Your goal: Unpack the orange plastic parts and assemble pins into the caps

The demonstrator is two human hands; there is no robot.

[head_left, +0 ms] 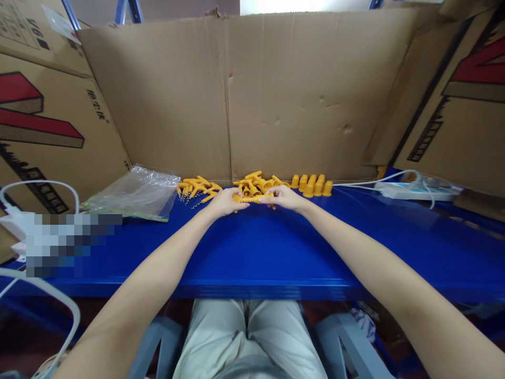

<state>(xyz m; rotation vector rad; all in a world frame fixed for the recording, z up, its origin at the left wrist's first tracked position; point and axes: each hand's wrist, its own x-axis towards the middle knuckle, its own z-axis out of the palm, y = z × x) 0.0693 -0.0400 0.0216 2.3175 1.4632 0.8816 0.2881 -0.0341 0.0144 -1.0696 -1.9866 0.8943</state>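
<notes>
My left hand (226, 202) and my right hand (284, 198) meet at the far side of the blue table (252, 252), fingers closed on one yellow plastic corkscrew piece (254, 198) held between them. Just behind my hands lies a pile of assembled yellow corkscrews (256, 184). To its left lie several yellow T-handles with metal spirals (197, 188). To its right stands a group of small yellow caps (312, 185).
A stack of clear plastic bags (136, 193) lies at the left. Cardboard walls (276, 95) enclose the back and sides. A white power strip with cables (414, 188) sits at the right; white cables and a charger (16, 216) at the left.
</notes>
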